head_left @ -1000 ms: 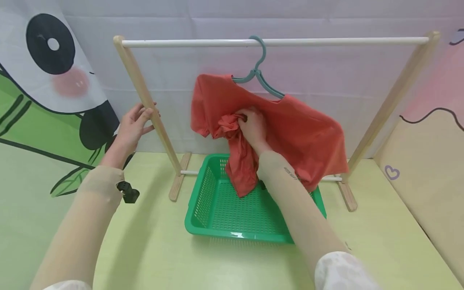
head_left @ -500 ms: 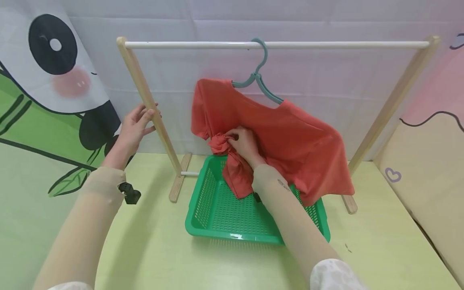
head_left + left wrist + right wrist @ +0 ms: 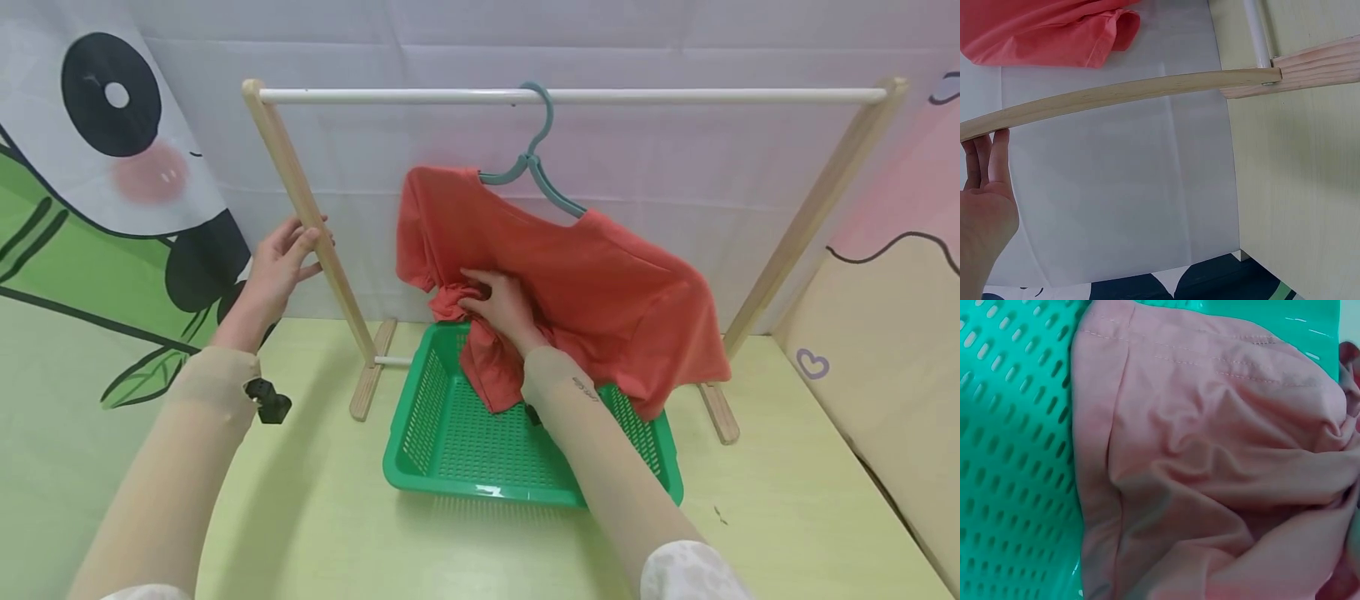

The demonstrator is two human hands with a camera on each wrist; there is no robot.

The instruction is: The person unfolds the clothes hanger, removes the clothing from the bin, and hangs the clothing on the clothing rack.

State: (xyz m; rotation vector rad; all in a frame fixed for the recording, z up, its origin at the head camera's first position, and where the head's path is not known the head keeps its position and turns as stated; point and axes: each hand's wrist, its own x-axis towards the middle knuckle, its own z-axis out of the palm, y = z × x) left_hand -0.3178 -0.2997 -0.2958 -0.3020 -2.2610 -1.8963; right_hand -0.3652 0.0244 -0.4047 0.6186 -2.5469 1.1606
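Note:
A red T-shirt point(image 3: 592, 283) hangs on a teal hanger point(image 3: 542, 162), hooked over the rack's white rail. Its lower part is bunched up, with one end drooping into the green basket point(image 3: 487, 490). My right hand point(image 3: 504, 307) lies against the shirt front at the bunch, thumb and index finger spread apart; its other fingers are hidden. In the right wrist view, the stitched hem of the shirt point(image 3: 1210, 425) lies over the basket point(image 3: 1010, 450). My left hand point(image 3: 276, 258) holds the left wooden post point(image 3: 298, 187), thumb in front and fingers reaching behind.
The rack's white rail point(image 3: 697, 97) spans two slanted posts, the right post point(image 3: 813, 212) included. A wooden foot point(image 3: 367, 383) stands left of the basket on the pale table point(image 3: 315, 517). A white printed cloth point(image 3: 675, 50) covers the wall behind.
My right hand has moved down and slightly left with the bunched cloth, then its thumb and index finger have parted. The shirt hangs lower at the right. My left hand stays on the post.

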